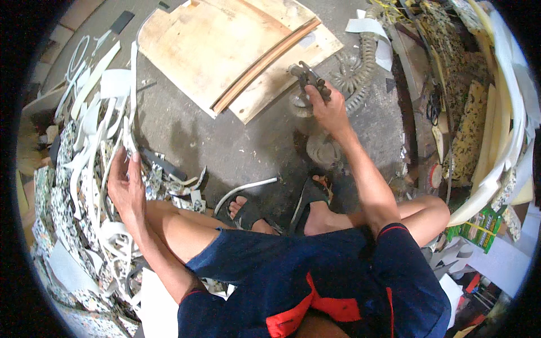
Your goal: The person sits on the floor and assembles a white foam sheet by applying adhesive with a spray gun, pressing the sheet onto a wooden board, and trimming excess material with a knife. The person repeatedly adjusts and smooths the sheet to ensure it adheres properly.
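Right hand (331,110) closed around grey metal spray gun (307,76), just beside pale curved plywood panel (225,48) on concrete floor (236,146). Left hand (127,186) pinching white foam strip (131,101), floor's left edge.

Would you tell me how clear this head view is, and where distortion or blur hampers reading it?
Head view: fisheye bends the wooden board and blackens the corners; lighting is even, without glare; the left hand on white strips is sharp; the right hand gripping the spray gun is slightly soft.
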Demonstrator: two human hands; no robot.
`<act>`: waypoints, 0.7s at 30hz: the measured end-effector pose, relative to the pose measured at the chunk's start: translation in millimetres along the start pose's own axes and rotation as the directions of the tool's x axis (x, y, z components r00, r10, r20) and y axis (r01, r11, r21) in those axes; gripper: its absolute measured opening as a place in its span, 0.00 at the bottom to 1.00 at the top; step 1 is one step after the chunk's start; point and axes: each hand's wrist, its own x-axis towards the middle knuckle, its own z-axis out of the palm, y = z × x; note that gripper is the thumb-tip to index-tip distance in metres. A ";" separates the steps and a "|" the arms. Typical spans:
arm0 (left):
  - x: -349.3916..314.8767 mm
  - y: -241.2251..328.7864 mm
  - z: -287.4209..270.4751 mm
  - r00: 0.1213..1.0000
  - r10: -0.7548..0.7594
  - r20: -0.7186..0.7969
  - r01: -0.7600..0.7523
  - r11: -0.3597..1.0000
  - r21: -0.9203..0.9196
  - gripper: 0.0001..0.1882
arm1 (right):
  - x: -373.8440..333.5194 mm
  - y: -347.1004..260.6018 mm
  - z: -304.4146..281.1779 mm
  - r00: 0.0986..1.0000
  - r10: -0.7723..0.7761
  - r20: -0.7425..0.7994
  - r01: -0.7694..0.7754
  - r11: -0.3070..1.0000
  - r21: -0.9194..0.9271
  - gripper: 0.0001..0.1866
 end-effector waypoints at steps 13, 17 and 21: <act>-1.3 7.1 3.3 1.000 -0.024 0.017 0.024 0.999 0.040 0.28 | 100.0 44.2 -68.9 0.983 -0.060 -0.173 0.032 0.986 -0.164 0.26; -1.5 16.6 4.2 0.998 -0.038 0.040 0.034 0.995 0.095 0.28 | 128.1 46.3 -71.6 0.963 -0.137 -0.230 0.081 0.969 -0.235 0.31; -1.7 21.4 7.8 0.998 -0.033 0.055 0.030 0.999 0.044 0.29 | 139.8 41.2 -77.5 0.984 -0.080 -0.160 0.026 0.949 -0.315 0.29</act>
